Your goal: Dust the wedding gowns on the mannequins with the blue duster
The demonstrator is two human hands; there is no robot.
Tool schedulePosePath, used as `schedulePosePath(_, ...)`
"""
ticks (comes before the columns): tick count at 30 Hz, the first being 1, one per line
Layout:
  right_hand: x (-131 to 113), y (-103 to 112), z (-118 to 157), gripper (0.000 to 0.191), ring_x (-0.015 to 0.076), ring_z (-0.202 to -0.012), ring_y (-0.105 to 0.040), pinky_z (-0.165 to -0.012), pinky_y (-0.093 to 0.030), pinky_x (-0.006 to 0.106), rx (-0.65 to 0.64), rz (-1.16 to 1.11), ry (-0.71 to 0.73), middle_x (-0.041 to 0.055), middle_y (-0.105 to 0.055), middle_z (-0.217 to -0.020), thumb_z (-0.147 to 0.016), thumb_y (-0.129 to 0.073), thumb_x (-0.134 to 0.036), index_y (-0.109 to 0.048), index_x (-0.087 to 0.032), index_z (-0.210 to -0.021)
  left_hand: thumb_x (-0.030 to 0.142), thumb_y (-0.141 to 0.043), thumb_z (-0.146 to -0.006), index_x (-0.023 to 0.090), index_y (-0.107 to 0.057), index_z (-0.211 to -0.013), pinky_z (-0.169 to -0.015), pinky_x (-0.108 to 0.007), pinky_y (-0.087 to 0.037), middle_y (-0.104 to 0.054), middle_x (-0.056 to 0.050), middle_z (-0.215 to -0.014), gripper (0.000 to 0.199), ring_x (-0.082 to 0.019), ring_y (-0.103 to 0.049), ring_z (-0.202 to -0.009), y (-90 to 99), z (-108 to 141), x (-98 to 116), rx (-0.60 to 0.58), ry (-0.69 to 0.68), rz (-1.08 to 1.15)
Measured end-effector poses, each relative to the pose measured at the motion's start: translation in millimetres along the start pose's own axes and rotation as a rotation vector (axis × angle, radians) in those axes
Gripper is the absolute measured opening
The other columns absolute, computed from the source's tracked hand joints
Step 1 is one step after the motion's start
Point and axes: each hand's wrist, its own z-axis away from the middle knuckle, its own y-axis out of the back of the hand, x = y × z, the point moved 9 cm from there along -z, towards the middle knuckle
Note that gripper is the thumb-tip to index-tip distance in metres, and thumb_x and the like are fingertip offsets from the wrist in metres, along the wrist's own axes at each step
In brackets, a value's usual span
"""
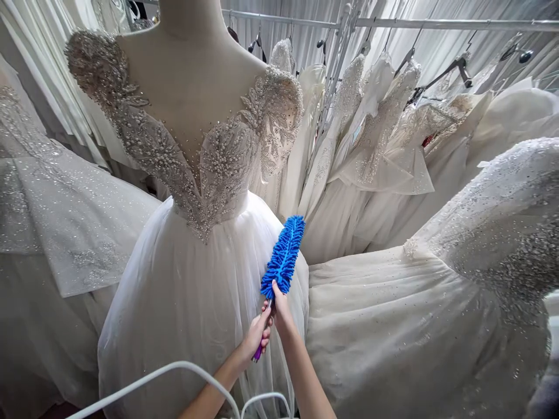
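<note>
A blue duster (285, 256) with a shaggy chenille head tilts up and to the right, in front of the full white skirt of a beaded gown (187, 291) on a mannequin. Around the lower part of its handle, just above the purple end, my left hand (258, 333) is closed. Higher up, my right hand (280, 305) grips the handle right below the blue fibres, its thumb resting at the base of the head. Both hands are close together at the front of the skirt.
Behind on the right, several gowns (379, 134) hang from a metal rail (437, 24). Another beaded gown (502, 233) spreads out at the right, and a glittery one (82, 203) stands at the left. White curved tubes (174, 365) cross the bottom edge near my forearms.
</note>
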Motion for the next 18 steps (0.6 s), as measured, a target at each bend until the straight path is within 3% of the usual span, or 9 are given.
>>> schedulePosePath(4,-38,-37,3,0.041,0.0134,-0.035,-0.042,-0.039,-0.034,0.029,-0.099,0.017,0.11,-0.0048,-0.046,-0.043,-0.064,-0.061,-0.059,-0.05,-0.022,-0.077,0.079,-0.046,-0.057,0.023,-0.038,-0.059,-0.026,-0.015,-0.021,-0.032,0.013,-0.032,0.056,-0.004,-0.027,-0.024,8.7,-4,35,0.026,-0.115,-0.002)
schedulePosePath(8,-32,-57,-7,0.04,0.0139,-0.037,-0.044,-0.041,-0.038,0.03,-0.172,0.099,0.128,-0.0053,-0.046,-0.043,-0.063,-0.062,-0.058,-0.051,-0.022,-0.076,0.081,-0.04,-0.057,0.024,-0.036,-0.058,-0.027,-0.016,-0.023,-0.027,0.014,-0.032,0.058,-0.004,-0.026,-0.024,24.6,-8,36,0.069,-0.115,0.009)
schedulePosePath(11,-2,-40,-18,0.042,0.0144,-0.037,-0.045,-0.044,-0.041,0.031,-0.115,0.1,0.084,-0.0068,-0.045,-0.043,-0.064,-0.061,-0.058,-0.052,-0.022,-0.083,0.082,-0.043,-0.053,0.023,-0.039,-0.061,-0.027,-0.016,-0.023,-0.03,0.014,-0.033,0.06,-0.004,-0.026,-0.024,30.6,-9,13,0.094,-0.06,0.0)
schedulePosePath(14,26,-13,-25,0.045,0.0148,-0.036,-0.046,-0.043,-0.042,0.032,-0.068,0.093,0.028,-0.0058,-0.048,-0.044,-0.063,-0.06,-0.06,-0.051,-0.022,-0.085,0.083,-0.046,-0.05,0.023,-0.04,-0.061,-0.026,-0.015,-0.022,-0.031,0.014,-0.032,0.061,-0.004,-0.026,-0.024,24.9,-8,-13,0.093,-0.02,-0.012)
schedulePosePath(16,33,3,-26,0.045,0.0151,-0.034,-0.045,-0.041,-0.041,0.032,-0.028,0.089,0.0,-0.005,-0.048,-0.043,-0.062,-0.061,-0.06,-0.052,-0.021,-0.084,0.083,-0.046,-0.049,0.023,-0.04,-0.061,-0.026,-0.015,-0.023,-0.031,0.014,-0.032,0.062,-0.004,-0.026,-0.024,15.5,-7,-22,0.083,-0.014,-0.013)
schedulePosePath(18,23,12,-24,0.045,0.016,-0.033,-0.045,-0.039,-0.04,0.033,0.012,0.111,0.047,-0.0038,-0.048,-0.042,-0.063,-0.06,-0.061,-0.054,-0.021,-0.083,0.084,-0.045,-0.048,0.023,-0.04,-0.062,-0.026,-0.016,-0.023,-0.032,0.014,-0.033,0.063,-0.003,-0.026,-0.024,4.9,-6,-20,0.072,-0.025,-0.009)
